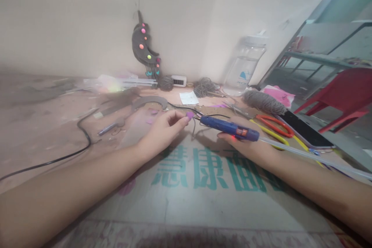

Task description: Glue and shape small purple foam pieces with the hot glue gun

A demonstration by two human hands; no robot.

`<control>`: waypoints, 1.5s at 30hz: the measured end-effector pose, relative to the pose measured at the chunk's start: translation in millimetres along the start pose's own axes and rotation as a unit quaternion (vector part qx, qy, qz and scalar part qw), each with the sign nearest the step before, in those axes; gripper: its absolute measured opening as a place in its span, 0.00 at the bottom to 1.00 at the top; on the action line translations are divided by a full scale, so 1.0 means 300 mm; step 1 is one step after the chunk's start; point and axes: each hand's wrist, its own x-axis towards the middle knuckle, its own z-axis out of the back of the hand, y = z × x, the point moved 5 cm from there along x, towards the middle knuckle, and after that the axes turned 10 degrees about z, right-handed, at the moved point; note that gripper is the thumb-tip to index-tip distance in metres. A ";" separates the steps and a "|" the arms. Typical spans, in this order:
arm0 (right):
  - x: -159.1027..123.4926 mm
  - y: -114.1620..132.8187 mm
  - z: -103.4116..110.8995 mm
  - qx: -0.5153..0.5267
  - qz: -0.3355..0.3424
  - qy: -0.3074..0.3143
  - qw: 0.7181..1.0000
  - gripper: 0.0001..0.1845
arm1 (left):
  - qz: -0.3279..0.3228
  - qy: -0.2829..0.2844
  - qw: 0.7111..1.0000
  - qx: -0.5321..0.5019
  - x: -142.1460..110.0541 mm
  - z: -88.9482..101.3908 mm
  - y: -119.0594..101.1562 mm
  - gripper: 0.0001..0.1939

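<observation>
Between the thumb and fingers of my left hand (167, 128) is a small purple piece (190, 115), its material too blurred to make out. My right hand (247, 145) is closed around a blue glue gun (222, 124), whose tip points left, close to the purple piece. Whether the two touch I cannot tell. A clear glue stick (305, 155) sticks far out of the gun's back end, and a red light glows at its underside. Beneath both hands lies a pale sheet with green characters (209, 168). A grey crescent (149, 102) rests just beyond my left hand.
A grey moon ornament with coloured dots (139, 46) stands against the wall. Behind my right hand are a water bottle (244, 66), grey yarn (264, 101), orange-handled scissors (276, 126) and a phone (308, 130). A black cable (84, 149) crosses the left side. One red chair (345, 93) stands beyond the table.
</observation>
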 end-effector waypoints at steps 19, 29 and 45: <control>-0.006 -0.007 0.002 -0.007 0.009 -0.015 1.000 0.12 | -0.015 0.011 1.000 -0.007 0.010 -0.003 0.012 0.12; -0.007 -0.010 0.000 -0.006 0.006 -0.022 1.000 0.12 | -0.015 0.007 1.000 0.003 0.007 0.000 0.010 0.12; -0.003 -0.008 0.003 -0.008 -0.001 0.001 1.000 0.11 | -0.017 0.010 1.000 0.012 0.004 -0.006 0.005 0.12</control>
